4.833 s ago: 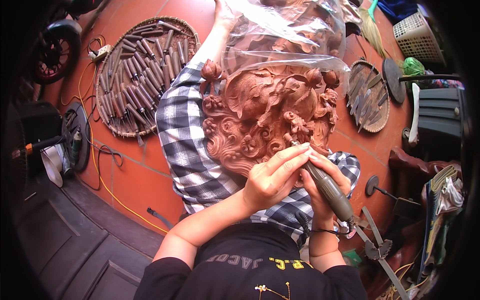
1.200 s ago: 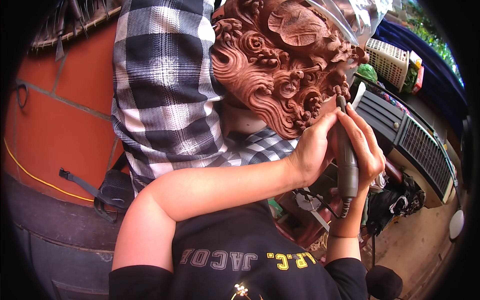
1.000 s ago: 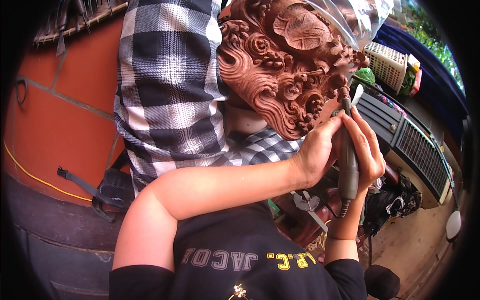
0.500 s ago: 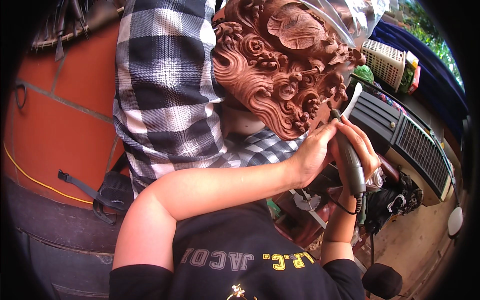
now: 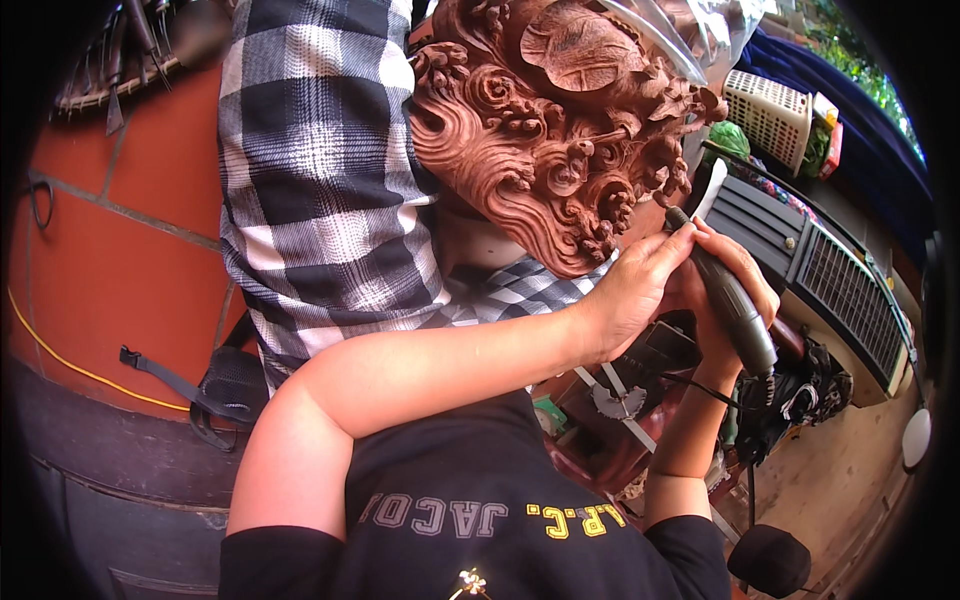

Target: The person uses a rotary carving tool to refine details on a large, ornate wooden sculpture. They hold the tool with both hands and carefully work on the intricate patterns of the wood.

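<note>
Little free room between wood carving (image 5: 560, 130) and black grilled box (image 5: 820, 280); open tiled floor (image 5: 110, 260) far left

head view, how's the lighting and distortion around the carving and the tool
Head view: even daylight, soft shadow under the wood carving; its scrolls read sharp. Fisheye bends the tile joints and blackens the corners. Mild glare on the plastic sheet. The rotary tool, held in both hands, is in focus.

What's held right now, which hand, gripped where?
A dark pen-shaped rotary carving tool. The right hand wraps its barrel; the left hand pinches its front end, by the tip at the wood carving.
</note>
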Available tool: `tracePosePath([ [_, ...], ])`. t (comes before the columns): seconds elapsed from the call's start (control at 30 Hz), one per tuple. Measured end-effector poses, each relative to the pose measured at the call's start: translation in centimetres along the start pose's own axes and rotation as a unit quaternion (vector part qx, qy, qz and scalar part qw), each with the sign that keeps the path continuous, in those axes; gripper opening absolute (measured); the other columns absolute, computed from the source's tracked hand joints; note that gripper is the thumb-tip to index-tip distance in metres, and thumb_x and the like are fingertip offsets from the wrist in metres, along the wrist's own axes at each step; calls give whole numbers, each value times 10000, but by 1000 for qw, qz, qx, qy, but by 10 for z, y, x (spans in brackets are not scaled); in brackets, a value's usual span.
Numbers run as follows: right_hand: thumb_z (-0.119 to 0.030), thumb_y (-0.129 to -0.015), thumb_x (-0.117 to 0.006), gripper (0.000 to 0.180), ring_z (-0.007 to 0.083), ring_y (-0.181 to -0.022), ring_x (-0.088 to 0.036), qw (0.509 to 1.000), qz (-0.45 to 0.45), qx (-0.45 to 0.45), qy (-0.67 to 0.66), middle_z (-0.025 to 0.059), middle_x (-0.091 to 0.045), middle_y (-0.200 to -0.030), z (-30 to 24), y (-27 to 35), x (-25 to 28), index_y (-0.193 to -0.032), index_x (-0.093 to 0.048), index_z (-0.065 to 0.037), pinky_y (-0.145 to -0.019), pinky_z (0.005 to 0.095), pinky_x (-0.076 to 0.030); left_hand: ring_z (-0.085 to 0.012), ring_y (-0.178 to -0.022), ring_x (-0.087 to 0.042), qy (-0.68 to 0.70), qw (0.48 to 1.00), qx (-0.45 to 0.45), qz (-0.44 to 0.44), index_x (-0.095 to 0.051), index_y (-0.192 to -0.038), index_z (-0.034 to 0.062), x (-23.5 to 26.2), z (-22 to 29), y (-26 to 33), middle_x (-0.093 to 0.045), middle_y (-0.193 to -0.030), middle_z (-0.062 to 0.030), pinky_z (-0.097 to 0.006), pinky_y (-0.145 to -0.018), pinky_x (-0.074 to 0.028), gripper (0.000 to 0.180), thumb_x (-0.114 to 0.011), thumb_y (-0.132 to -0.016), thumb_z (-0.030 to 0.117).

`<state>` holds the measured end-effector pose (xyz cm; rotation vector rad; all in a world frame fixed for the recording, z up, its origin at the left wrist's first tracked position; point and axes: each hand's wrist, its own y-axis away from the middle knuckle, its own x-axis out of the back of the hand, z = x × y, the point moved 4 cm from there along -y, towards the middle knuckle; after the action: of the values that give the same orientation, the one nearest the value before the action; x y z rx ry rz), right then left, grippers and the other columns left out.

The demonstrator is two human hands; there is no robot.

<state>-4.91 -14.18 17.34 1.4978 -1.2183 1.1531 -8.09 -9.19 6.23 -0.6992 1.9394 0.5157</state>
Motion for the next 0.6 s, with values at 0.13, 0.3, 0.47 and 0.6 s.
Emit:
tracePosePath([
  [0.13, 0, -742, -810, 288, 234, -999, -726, 997, 9, -43, -57, 172, -748, -1048, 10, 1, 2, -1020, -735, -3, -926, 339, -553, -124, -1026, -619, -14, 1000, 20, -14, -585, -1210, 74, -1, 1, -4, -646, -1095, -30, -347, -959, -497, 336, -420, -1091, 341],
  [0.3, 11, -744, -802, 280, 236, -993, -725, 997, 13, -21, -75, 175, -748, -1043, 7, -9, 4, -1014, -731, 9, -911, 331, -555, -130, -1032, -626, -40, 999, 12, -22, -590, -1203, 82, -3, 8, -6, -655, -1075, -25, -350, -959, -505, 343, -419, -1089, 357],
  [0.47, 7, -742, -799, 285, 244, -949, -733, 1000, -15, 1, -6, 174, -748, -1034, 5, -5, -1, -1019, -737, 2, -883, 326, -566, -133, -1039, -628, -5, 1000, 20, -16, -587, -1211, 76, 5, 5, -3, -658, -1102, -32, -346, -958, -506, 343, -425, -1088, 353],
  [0.6, 2, -745, -797, 267, 255, -959, -732, 999, 2, 20, -28, 176, -743, -1030, -3, -9, -1, -1006, -741, 0, -886, 326, -566, -128, -1040, -628, 12, 1000, 0, -22, -585, -1226, 76, 2, 7, -2, -659, -1112, -37, -339, -957, -504, 333, -425, -1090, 335],
])
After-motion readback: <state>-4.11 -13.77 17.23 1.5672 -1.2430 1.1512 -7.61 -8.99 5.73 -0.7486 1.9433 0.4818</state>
